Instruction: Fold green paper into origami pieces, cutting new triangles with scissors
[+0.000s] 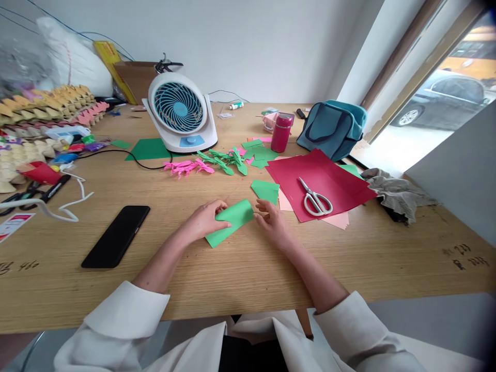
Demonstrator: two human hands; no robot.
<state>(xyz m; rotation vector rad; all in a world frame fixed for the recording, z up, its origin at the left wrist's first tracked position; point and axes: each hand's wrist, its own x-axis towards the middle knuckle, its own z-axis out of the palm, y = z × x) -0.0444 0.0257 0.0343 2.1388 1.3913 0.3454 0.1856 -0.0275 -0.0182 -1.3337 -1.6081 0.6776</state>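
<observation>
A rectangular strip of green paper [234, 219], seemingly folded, lies slantwise in front of me on the wooden table. My left hand [205, 221] grips its left part, the thumb on top and the fingers behind the far edge. At the strip's right end is my right hand [271, 219], its thumb and fingers apart and holding nothing; whether a fingertip touches the paper I cannot tell. Just beyond that hand rests another green paper piece [266, 191]. White scissors [315, 199] lie closed on red paper sheets [294, 178] to the right.
A white fan [182, 111] stands at the back, with pink cutouts [188, 167] and green cutouts [225, 160] before it. A black phone [116, 236] lies at left. Toward the right back are a red flask [281, 133], a blue bag [329, 129] and a grey cloth [397, 191].
</observation>
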